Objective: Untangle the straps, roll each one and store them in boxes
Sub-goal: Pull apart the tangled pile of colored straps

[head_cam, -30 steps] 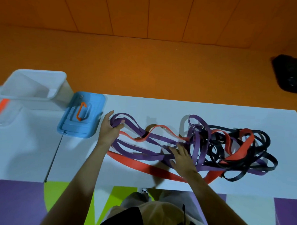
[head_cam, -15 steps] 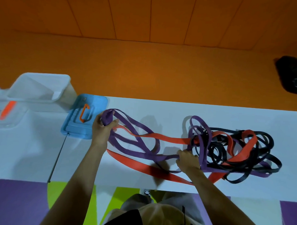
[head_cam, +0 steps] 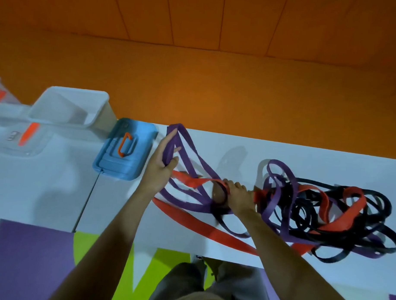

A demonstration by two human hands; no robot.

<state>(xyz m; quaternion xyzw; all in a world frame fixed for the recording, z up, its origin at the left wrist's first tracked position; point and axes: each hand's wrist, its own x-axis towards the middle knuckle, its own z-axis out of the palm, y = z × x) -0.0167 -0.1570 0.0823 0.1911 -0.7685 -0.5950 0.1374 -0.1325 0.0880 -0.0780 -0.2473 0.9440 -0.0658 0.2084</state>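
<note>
A tangle of purple, red and black straps [head_cam: 320, 219] lies on the right half of the white table [head_cam: 237, 151]. My left hand [head_cam: 161, 164] holds the looped end of a purple strap [head_cam: 177, 138], lifted above the table near the blue lid. That purple strap runs in several strands down to my right hand [head_cam: 233, 197], which grips purple and red strands at the left edge of the tangle. A wide red strap [head_cam: 201, 226] trails along the table's near edge.
A blue box lid [head_cam: 125, 151] with an orange handle lies left of my left hand. A clear open box [head_cam: 70, 107] stands behind it at the far left. Another clear lid [head_cam: 18, 136] with an orange clip lies on the left table.
My left hand has lifted the purple loop up and away from the table. My right hand has closed round the strands at the tangle's edge. The camera has moved closer.
</note>
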